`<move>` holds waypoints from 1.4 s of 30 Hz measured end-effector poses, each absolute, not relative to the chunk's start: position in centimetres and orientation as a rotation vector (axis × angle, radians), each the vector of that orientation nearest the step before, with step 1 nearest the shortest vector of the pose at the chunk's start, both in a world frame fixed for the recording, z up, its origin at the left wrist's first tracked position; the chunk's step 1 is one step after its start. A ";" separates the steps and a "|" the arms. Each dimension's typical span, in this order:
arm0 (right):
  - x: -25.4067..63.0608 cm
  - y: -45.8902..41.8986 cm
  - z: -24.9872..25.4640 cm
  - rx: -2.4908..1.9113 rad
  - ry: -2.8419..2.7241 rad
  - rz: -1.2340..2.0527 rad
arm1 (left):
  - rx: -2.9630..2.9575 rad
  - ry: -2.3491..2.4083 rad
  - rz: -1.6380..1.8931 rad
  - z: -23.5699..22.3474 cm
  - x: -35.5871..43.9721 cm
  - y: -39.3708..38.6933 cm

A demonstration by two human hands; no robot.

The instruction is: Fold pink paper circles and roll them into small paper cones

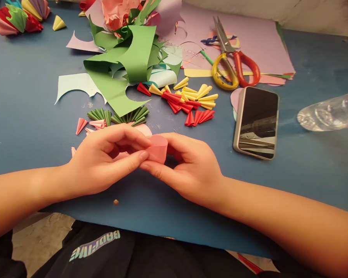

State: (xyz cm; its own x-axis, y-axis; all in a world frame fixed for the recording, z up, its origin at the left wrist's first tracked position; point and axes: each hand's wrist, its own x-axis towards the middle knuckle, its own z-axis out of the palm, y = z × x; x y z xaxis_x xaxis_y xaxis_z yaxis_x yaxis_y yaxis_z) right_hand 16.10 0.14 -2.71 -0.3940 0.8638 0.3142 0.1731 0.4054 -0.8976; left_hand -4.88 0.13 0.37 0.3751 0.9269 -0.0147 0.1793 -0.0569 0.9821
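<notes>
Between my two hands is a pink piece of paper [159, 148], curled round at its upper edge. My left hand [104, 162] pinches its left side between thumb and fingers. On the other side, my right hand [191, 164] grips it with the thumb in front and the fingers behind. Just beyond my hands lie small green paper cones [132, 116] and several pink paper cones [81, 125]. Red paper cones [201, 117] and yellow paper cones [203, 92] form a loose pile farther right. Part of a pale pink paper piece [145, 129] shows behind my fingers.
Green paper scraps [139, 54] are heaped at the back. Scissors [227, 58] with yellow and red handles rest on purple paper sheets [261, 38]. To the right are a phone [258, 121] and a clear bottle [330, 112]. Folded paper shapes [17, 17] sit at the far left.
</notes>
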 end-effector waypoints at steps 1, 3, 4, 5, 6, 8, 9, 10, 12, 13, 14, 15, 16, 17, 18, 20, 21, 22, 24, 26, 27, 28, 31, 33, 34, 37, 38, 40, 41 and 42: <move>16.1 0.0 -2.8 -0.907 -1.764 1.092 | 1.492 1.044 0.844 0.4 -4.8 0.1; 16.1 -0.1 -3.1 -0.919 -1.635 1.191 | 1.451 1.054 0.858 0.3 -4.8 0.2; 16.2 -0.1 -3.3 -0.926 -1.574 1.218 | 1.436 1.058 0.861 0.2 -4.8 0.3; 16.2 0.0 -3.5 -0.938 -1.523 1.224 | 1.423 1.062 0.861 0.1 -4.8 0.4; 16.2 0.0 -3.6 -0.953 -1.488 1.209 | 1.415 1.061 0.860 0.0 -4.8 0.5; 16.3 0.2 -3.9 -0.986 -1.474 1.133 | 1.422 1.029 0.859 -0.2 -4.9 0.8; 16.4 0.3 -4.0 -0.996 -1.496 1.084 | 1.443 0.998 0.845 -0.2 -5.0 1.0; 16.4 0.4 -4.0 -0.994 -1.532 1.039 | 1.472 0.966 0.820 -0.2 -5.0 1.2; 16.4 0.5 -4.0 -0.956 -1.619 0.977 | 1.548 0.916 0.739 -0.1 -5.1 1.5; 16.5 0.6 -4.0 -0.929 -1.658 0.956 | 1.594 0.902 0.700 0.0 -5.2 1.6; 16.5 0.6 -3.9 -0.903 -1.692 0.932 | 1.641 0.895 0.674 0.1 -5.3 1.7; 16.5 0.6 -3.9 -0.878 -1.724 0.902 | 1.683 0.890 0.664 0.2 -5.4 1.7; 16.6 0.7 -3.8 -0.859 -1.757 0.865 | 1.716 0.881 0.660 0.4 -5.5 1.8; 16.6 0.7 -3.8 -0.843 -1.791 0.821 | 1.734 0.874 0.655 0.5 -5.5 1.8; 16.7 0.8 -3.8 -0.827 -1.826 0.776 | 1.737 0.874 0.649 0.6 -5.6 1.8; 16.7 0.9 -3.8 -0.793 -1.883 0.700 | 1.729 0.877 0.630 0.7 -5.7 1.9; 16.8 0.9 -3.9 -0.779 -1.899 0.676 | 1.734 0.874 0.623 0.7 -5.7 1.9; 16.8 1.0 -3.9 -0.771 -1.911 0.663 | 1.745 0.872 0.620 0.6 -5.7 1.9; 16.9 1.0 -4.0 -0.768 -1.932 0.668 | 1.763 0.876 0.632 0.4 -5.7 1.9; 16.9 1.0 -3.9 -0.779 -1.953 0.694 | 1.773 0.891 0.649 0.3 -5.7 1.7; 16.9 1.0 -3.9 -0.785 -1.962 0.710 | 1.776 0.905 0.654 0.2 -5.7 1.7; 16.9 1.0 -3.9 -0.791 -1.968 0.725 | 1.782 0.917 0.653 0.2 -5.7 1.7; 16.8 0.9 -3.7 -0.793 -1.975 0.764 | 1.784 0.890 0.626 0.3 -5.7 1.6; 16.7 0.9 -3.7 -0.784 -1.973 0.776 | 1.763 0.851 0.618 0.4 -5.7 1.7; 16.7 0.9 -3.7 -0.781 -1.972 0.781 | 1.754 0.844 0.623 0.5 -5.7 1.6; 16.7 0.9 -3.7 -0.776 -1.983 0.805 | 1.740 0.923 0.668 0.4 -5.8 1.5; 16.7 0.9 -3.6 -0.767 -1.993 0.817 | 1.737 0.967 0.686 0.3 -5.8 1.5; 16.8 0.9 -3.5 -0.745 -2.013 0.820 | 1.719 1.045 0.725 0.3 -5.8 1.3; 16.9 1.0 -3.4 -0.740 -2.021 0.807 | 1.705 1.072 0.745 0.2 -5.7 1.2; 16.9 1.0 -3.2 -0.744 -2.026 0.789 | 1.690 1.089 0.763 0.2 -5.7 1.2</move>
